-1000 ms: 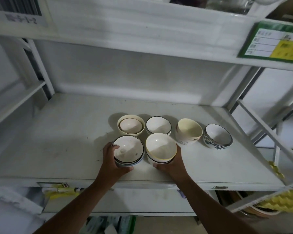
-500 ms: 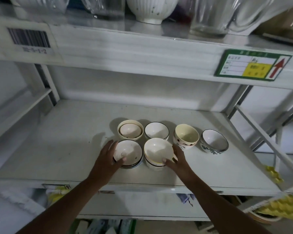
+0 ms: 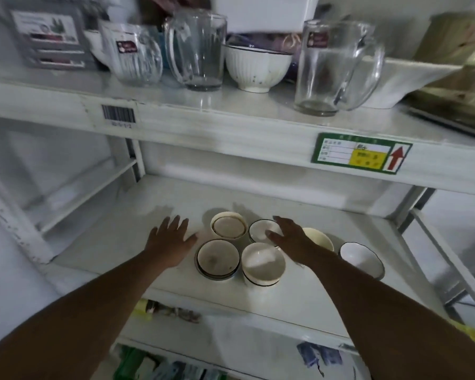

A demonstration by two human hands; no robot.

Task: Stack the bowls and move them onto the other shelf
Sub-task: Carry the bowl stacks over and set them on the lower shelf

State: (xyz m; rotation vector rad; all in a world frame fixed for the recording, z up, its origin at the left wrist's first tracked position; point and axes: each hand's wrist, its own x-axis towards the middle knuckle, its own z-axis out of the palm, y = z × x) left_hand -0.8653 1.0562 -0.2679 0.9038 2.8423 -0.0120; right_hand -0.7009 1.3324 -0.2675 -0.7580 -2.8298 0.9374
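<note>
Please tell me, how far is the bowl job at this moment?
Done: the two front piles look stacked. In hand: nothing; the left hand and right hand hover open. Left: four back bowls, such as the blue-rimmed one, sit apart, and everything remains on the middle shelf.

Dim greenish light, soft motion blur, wide-angle edge distortion

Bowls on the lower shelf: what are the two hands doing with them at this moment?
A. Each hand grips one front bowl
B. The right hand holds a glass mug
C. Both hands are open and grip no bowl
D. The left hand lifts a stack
C: the left hand is spread open beside the bowls, and the right hand lies open over them, fingers straight, gripping nothing.
</note>
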